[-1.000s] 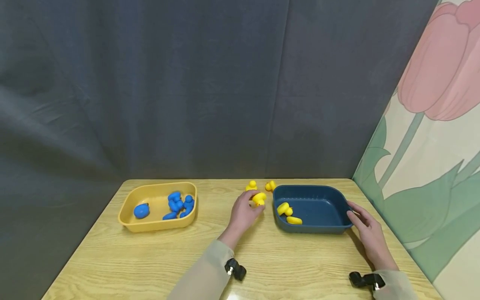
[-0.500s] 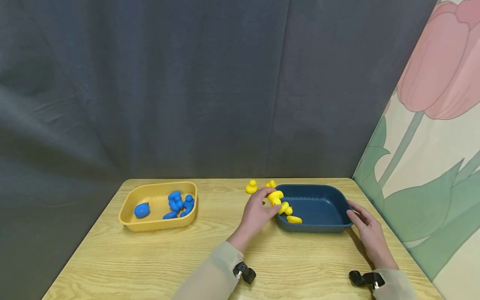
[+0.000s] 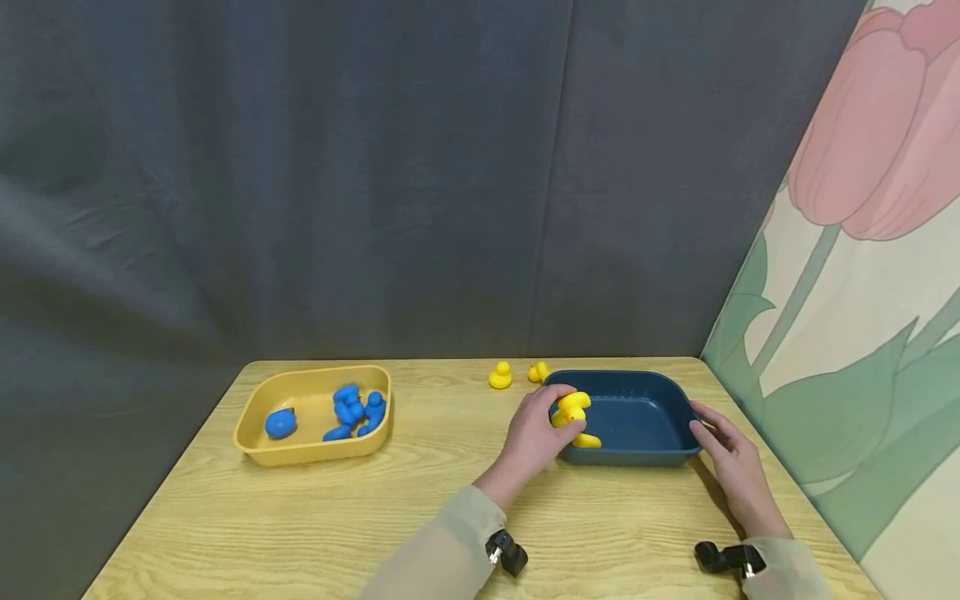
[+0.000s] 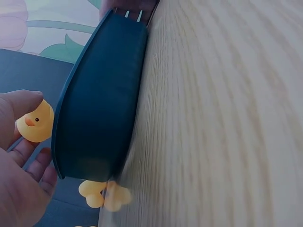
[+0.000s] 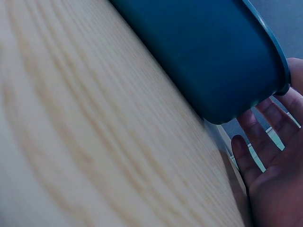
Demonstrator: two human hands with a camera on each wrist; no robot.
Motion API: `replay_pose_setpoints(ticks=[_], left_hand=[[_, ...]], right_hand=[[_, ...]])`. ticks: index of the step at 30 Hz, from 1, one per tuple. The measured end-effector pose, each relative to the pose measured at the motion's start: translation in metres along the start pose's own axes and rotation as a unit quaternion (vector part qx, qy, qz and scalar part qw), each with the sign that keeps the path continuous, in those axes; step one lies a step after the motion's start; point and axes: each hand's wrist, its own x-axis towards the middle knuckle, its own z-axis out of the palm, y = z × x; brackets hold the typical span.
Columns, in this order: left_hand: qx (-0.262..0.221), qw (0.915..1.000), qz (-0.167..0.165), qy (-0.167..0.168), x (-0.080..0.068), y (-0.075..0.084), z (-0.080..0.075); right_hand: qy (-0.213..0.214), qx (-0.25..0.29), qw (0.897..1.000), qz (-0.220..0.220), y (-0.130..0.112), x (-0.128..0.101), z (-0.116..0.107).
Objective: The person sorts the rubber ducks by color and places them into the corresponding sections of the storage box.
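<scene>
My left hand (image 3: 534, 432) pinches a yellow rubber duck (image 3: 576, 402) between thumb and fingers, over the left end of the dark blue bin (image 3: 633, 458). In the left wrist view the held duck (image 4: 37, 122) shows its eye and orange beak beside the bin's rim. Inside that end lie other yellow ducks (image 3: 588, 442), partly covered by the hand and the held duck. My right hand (image 3: 738, 475) rests at the bin's right end. In the right wrist view its fingers (image 5: 258, 135) are extended and spread against the outer wall, with the thumb up at the rim.
Behind the left hand, one yellow duck (image 3: 500, 376) stands upright, and another (image 3: 539, 372) lies tipped by the bin's back left corner. A yellow bin (image 3: 315, 452) at the left holds several blue ducks (image 3: 348, 404). A dark curtain (image 3: 405, 183) hangs behind the wooden table (image 3: 300, 533).
My left hand has carried the duck rightward from the open table to over the blue bin's left end. The right hand stays at the bin's right end.
</scene>
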Motion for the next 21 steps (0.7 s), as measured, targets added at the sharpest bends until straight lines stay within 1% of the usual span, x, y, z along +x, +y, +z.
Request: replay_pose_setpoints(ticks=[5,14,21], left_hand=[[0.014,0.9998,0.011,-0.001,0.003,-0.001,0.005],[0.018,0.9998,0.010,-0.004,0.007,-0.002,0.011],[0.018,0.9997,0.000,-0.014,0.011,0.000,0.011]], right_hand=[[0.000,0.001,1.000,0.002,0.000,0.000,0.000],[0.001,-0.002,1.000,0.001,0.002,0.001,0.000],[0.002,-0.005,1.000,0.001,0.002,0.001,0.000]])
